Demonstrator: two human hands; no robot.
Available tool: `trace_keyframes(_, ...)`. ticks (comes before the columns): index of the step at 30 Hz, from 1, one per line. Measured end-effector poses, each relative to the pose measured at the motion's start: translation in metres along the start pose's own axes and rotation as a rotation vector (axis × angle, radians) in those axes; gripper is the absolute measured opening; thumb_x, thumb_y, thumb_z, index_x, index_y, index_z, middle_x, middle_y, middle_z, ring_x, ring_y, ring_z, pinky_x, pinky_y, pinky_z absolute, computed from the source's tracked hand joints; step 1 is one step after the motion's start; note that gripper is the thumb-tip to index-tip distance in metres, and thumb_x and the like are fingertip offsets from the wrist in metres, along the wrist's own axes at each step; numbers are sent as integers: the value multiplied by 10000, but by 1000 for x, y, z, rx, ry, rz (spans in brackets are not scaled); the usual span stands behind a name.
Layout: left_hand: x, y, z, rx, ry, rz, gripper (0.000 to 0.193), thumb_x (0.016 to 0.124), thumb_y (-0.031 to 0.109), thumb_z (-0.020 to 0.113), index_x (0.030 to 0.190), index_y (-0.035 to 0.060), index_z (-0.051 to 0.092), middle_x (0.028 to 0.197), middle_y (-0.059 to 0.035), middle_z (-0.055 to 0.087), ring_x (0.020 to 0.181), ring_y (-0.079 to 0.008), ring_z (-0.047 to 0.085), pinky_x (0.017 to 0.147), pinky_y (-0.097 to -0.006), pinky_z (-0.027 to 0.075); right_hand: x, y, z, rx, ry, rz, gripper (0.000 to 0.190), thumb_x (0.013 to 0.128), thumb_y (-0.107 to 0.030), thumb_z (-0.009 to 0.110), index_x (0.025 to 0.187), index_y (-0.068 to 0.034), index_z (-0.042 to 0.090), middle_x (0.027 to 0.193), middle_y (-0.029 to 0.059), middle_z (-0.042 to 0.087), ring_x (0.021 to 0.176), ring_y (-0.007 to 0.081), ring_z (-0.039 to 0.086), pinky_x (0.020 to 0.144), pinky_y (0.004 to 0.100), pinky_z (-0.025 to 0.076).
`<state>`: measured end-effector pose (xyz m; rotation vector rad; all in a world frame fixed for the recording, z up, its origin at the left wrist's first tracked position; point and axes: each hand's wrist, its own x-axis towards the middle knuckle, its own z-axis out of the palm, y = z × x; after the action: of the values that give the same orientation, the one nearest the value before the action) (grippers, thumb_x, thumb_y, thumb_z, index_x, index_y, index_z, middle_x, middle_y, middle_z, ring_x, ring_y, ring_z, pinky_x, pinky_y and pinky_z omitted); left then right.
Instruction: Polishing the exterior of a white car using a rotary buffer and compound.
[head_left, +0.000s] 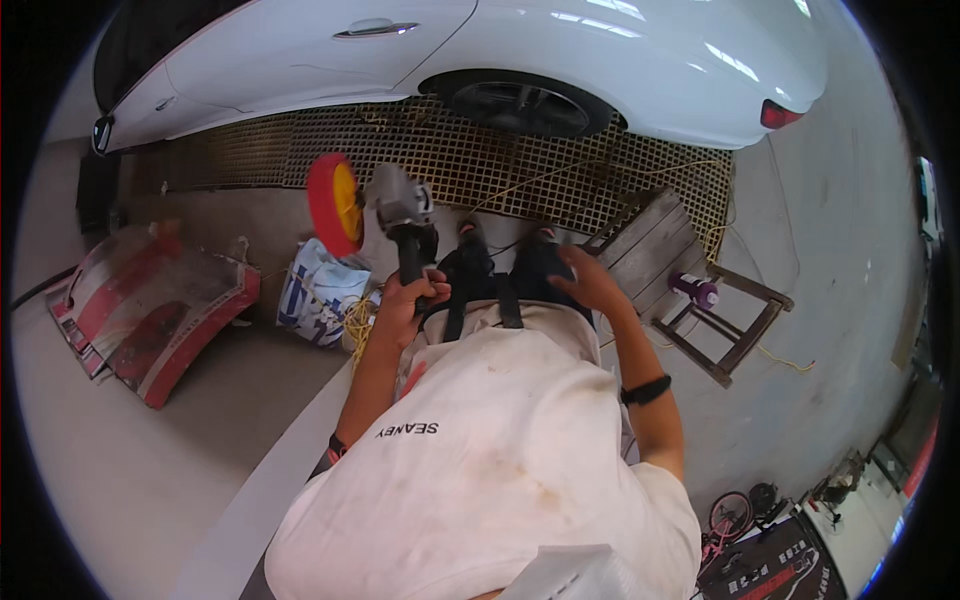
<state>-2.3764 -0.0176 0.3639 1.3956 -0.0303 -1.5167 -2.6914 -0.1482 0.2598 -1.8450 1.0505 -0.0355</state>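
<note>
My left hand (405, 298) is closed around the black handle of a rotary polisher (397, 196), which is raised out in front of me. Its red foam pad (327, 214) with a yellow backing faces left, apart from any surface. My right hand (589, 281) holds nothing and hovers by my right thigh with its fingers apart. Nearest to it is a wooden bench (646, 251) with a slatted top. A purple bottle (693, 290) lies on its side at the bench's edge. Beyond the polisher stands a white car (517, 41).
Metal floor grating (517, 172) runs below the car, with a yellow cord (652, 172) across it. A worn red body panel (161, 300) is at left. Beside it, a blue-and-white bag (319, 281) has coiled yellow cord (361, 322) near it. A pink bicycle (727, 517) stands behind right.
</note>
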Motion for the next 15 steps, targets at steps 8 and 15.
trace_keyframes(8, -39, 72, 46, 263, -278, 61, 205, 712, 45, 593, 889, 30, 490, 913, -130, 581, 731, -179, 655, 672, -285, 531, 111, -48, 67, 84, 165, -293, 883, 690, -352, 829, 1385, -22, 397, 1341, 195, 496, 1235, 411, 479, 1037, 468, 403)
trace_keyframes(15, -106, 100, 93, 384, -503, -50, 233, 649, 53, 663, 794, 34, 481, 796, -145, 609, 523, -158, 572, 504, -286, 476, 123, -30, 16, 325, 197, -427, 813, 589, -266, 863, 1288, -47, 509, 1224, 191, 581, 1141, 396, 551, 990, 451, 434)
